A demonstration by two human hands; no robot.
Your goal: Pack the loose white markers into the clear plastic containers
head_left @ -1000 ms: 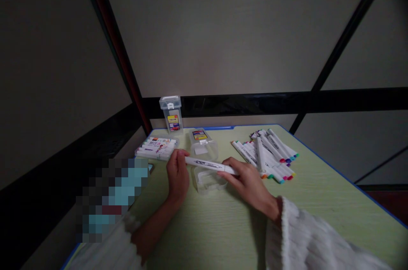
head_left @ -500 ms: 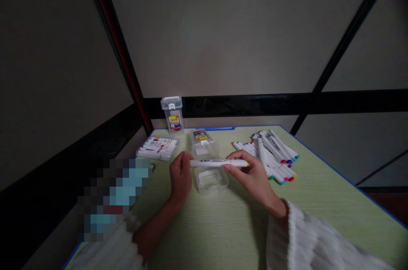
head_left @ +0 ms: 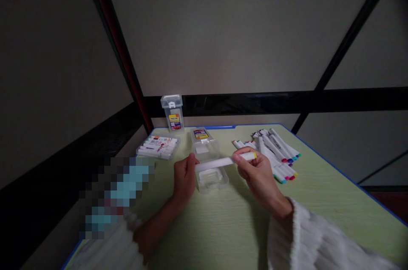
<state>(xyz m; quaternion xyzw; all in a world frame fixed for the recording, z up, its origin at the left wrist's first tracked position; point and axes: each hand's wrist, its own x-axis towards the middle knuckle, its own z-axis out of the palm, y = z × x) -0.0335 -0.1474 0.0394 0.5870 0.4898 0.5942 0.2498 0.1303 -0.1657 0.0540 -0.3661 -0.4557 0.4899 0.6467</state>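
A white marker (head_left: 216, 163) with a yellow end stretches between my two hands, its right end tilted slightly up. My left hand (head_left: 185, 178) is closed on its left end, the fingertips partly hidden. At the yellow end, my right hand (head_left: 256, 172) pinches the barrel between thumb and fingers. Just beneath the marker sits an open clear plastic case bottom or lid (head_left: 213, 180), partly covered by it. Behind that lies a clear plastic case (head_left: 205, 144) with a yellow-and-blue label.
To the right is a loose pile of white markers (head_left: 277, 151) with coloured ends. A flat pack of markers (head_left: 158, 146) lies at the left, and a tall clear case (head_left: 173, 115) stands behind it. The green table (head_left: 204, 236) has a blue edge.
The marker has turned, its yellow end rising, and its printed side no longer shows. My right hand has shifted slightly right and its grip has changed; my left hand moved slightly right.
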